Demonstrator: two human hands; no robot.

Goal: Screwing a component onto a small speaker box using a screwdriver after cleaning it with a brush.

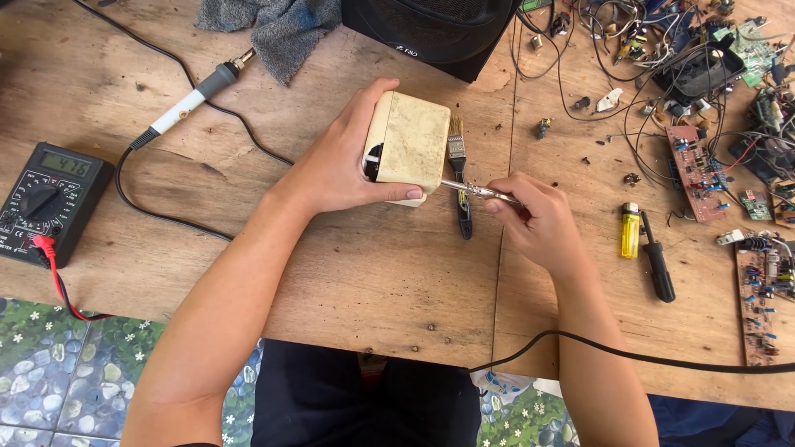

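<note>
On wooden bench (397,273): stained cream box (409,146) is gripped by left hand (344,161).
Metal probe (474,191) is pinched in right hand (538,219), tip at the box's open edge.

The box (407,147) is a stained cream, the lighter (630,231) yellow, the multimeter (48,199) black with a red lead (55,273). The cloth (273,25) at the tabletop's (373,281) far edge is grey; the floor tiles (58,364) show blue-green pebbles with white flowers.
</note>
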